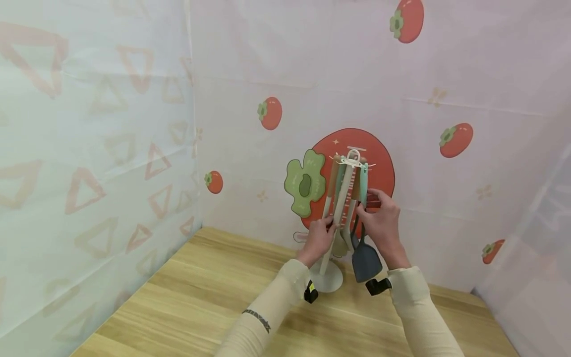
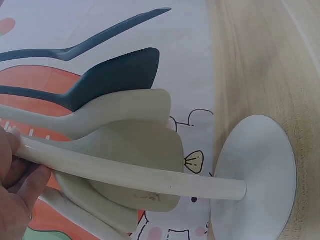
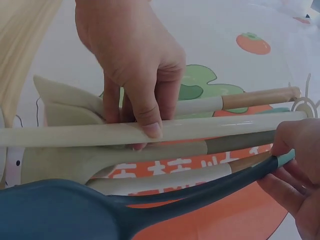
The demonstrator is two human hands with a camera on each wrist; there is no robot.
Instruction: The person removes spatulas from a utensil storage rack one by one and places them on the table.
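A white utensil rack has a slim pole (image 2: 125,172), a round base (image 1: 329,278) and a ring of hooks (image 1: 352,162) on top. My left hand (image 1: 318,240) grips the pole about midway, thumb across its front in the right wrist view. Beside it on the right, my right hand (image 1: 384,221) pinches the handle of a dark blue spatula (image 1: 367,264) near its mint-green end; the blade points down. Another dark utensil (image 2: 117,34) hangs close by. Cream utensils (image 2: 135,102) with brown or green handles hang around the pole, partly hidden behind it.
The rack stands on a wooden table (image 1: 187,287) near its back edge. Behind rises a white cloth wall (image 1: 250,59) printed with red fruit. Another patterned cloth (image 1: 111,124) hangs at the left, and a pale one (image 1: 535,258) at the right.
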